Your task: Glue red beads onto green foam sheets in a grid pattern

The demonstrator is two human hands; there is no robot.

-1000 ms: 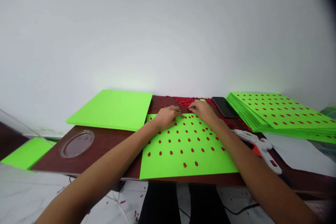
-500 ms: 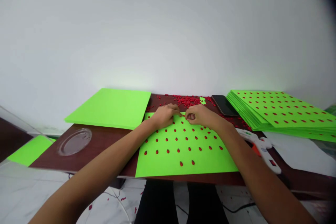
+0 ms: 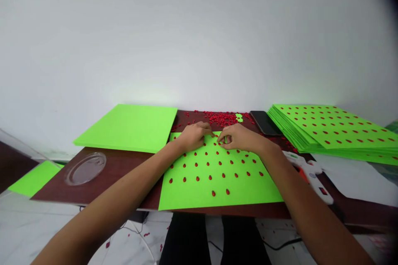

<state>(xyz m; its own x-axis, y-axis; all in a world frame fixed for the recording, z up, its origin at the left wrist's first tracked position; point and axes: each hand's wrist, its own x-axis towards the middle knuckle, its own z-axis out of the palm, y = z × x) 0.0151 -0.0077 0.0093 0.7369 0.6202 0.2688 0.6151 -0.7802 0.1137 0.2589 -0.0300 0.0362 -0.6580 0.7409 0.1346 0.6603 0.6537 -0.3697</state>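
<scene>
A bright green sheet lies at the table's front edge, dotted with small red pieces in rows. Near its far edge rests my left hand, fingers curled, index fingertip pointing at the sheet. My right hand is just beside it, thumb and fingers pinched together low over the sheet; whatever is between the fingertips is too small to make out. Behind both hands lies a heap of loose red pieces.
Plain green sheets are stacked at the left, above a clear plastic lid. A dotted green stack, a phone, a white-and-orange device and white paper lie at the right.
My right hand has shifted slightly left and its fingertips have moved a little lower on the sheet. My left hand stays nearly in place. The view has shifted slightly.
</scene>
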